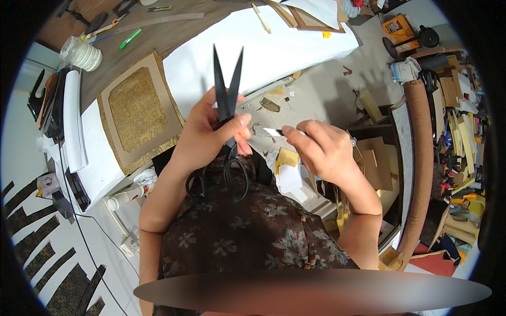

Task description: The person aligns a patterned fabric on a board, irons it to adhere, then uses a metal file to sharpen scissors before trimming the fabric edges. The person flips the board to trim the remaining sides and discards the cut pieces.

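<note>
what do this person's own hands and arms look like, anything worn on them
The left hand and right hand wear no gloves; the forearms are bare, without sleeves or cables. A small silvery thing, perhaps a ring, shows at the right hand's edge. The garment is dark brown with grey flowers.

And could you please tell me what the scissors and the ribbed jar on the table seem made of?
Scissors: probably steel, finished dark and fairly matte, judging by the thin, pointed blades. Ribbed jar: likely plastic, slightly glossy, given its milky, ridged look.
</note>
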`<state>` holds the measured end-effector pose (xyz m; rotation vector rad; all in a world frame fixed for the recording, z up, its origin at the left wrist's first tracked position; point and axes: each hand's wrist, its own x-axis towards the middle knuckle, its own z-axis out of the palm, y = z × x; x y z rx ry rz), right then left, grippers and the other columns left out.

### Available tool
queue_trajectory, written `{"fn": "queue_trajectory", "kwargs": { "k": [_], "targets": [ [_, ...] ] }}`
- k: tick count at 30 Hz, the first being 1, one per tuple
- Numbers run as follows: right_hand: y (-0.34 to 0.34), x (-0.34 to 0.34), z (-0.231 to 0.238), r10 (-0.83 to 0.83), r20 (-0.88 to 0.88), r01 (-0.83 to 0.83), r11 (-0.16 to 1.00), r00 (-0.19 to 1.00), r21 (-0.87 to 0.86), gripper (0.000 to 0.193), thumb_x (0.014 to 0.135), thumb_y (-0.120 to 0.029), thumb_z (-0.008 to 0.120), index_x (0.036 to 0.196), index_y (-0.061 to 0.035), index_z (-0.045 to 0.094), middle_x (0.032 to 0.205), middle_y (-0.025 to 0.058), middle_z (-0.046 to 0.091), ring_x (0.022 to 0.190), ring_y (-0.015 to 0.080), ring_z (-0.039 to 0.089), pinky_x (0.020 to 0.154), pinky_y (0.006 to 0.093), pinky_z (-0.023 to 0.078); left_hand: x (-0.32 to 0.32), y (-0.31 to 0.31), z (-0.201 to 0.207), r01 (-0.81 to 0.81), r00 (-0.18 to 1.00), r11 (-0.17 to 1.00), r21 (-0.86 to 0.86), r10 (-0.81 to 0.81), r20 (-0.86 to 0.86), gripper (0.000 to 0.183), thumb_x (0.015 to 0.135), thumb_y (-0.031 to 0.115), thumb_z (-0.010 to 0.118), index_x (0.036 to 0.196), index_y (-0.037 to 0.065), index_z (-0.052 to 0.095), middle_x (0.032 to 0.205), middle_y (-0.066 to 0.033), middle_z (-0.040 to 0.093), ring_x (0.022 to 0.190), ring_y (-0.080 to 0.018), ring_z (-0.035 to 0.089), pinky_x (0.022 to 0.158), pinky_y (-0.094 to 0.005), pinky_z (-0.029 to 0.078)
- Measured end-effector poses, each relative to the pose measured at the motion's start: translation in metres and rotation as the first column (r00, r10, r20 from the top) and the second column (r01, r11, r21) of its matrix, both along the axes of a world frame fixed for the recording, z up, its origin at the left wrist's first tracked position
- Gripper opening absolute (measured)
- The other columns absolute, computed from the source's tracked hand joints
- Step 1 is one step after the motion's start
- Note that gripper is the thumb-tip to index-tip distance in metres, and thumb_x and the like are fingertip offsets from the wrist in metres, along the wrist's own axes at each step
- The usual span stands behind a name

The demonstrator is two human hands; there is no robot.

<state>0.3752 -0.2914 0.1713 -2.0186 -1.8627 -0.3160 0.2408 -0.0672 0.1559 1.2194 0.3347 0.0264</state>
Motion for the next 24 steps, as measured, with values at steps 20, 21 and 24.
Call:
{"fn": "queue_trajectory", "kwargs": {
  "k": [20,21,24],
  "targets": [
    [0.020,0.015,0.005,-0.094,-0.084,0.103,0.988,0.992,0.115,0.063,0.067,0.013,0.067,0.121,-0.0176,0.071,0.081,0.0066,0.059,0.056,0.0195,0.055,0.048,0.0319,0.045,-0.017,-0.014,0.007,0.244,0.968,0.969,0.030,-0.246,0.056,0.040,0.102,0.007,0.049,0.140,-0.005,0.046,0.092,-0.0175,0.073,0.062,-0.0198,0.071,0.063,-0.0265,0.055],
    [0.020,0.014,0.005,-0.088,-0.085,0.098,0.989,0.992,0.115,0.063,0.067,0.013,0.067,0.121,-0.0177,0.071,0.081,0.0067,0.059,0.056,0.0195,0.055,0.048,0.0322,0.046,-0.017,-0.014,0.007,0.243,0.968,0.970,0.031,-0.244,0.051,0.040,0.102,0.007,0.049,0.140,-0.005,0.047,0.091,-0.0175,0.073,0.063,-0.0198,0.071,0.064,-0.0263,0.055],
    [0.022,0.022,0.005,-0.111,-0.076,0.120,0.983,0.991,0.136,0.063,0.066,0.013,0.067,0.121,-0.0180,0.072,0.081,0.0067,0.059,0.056,0.0196,0.055,0.047,0.0326,0.046,-0.019,-0.015,0.008,0.254,0.966,0.967,0.035,-0.255,0.043,0.039,0.101,0.007,0.050,0.138,-0.006,0.048,0.091,-0.0173,0.073,0.062,-0.0196,0.071,0.064,-0.0264,0.055]
  ]
}}
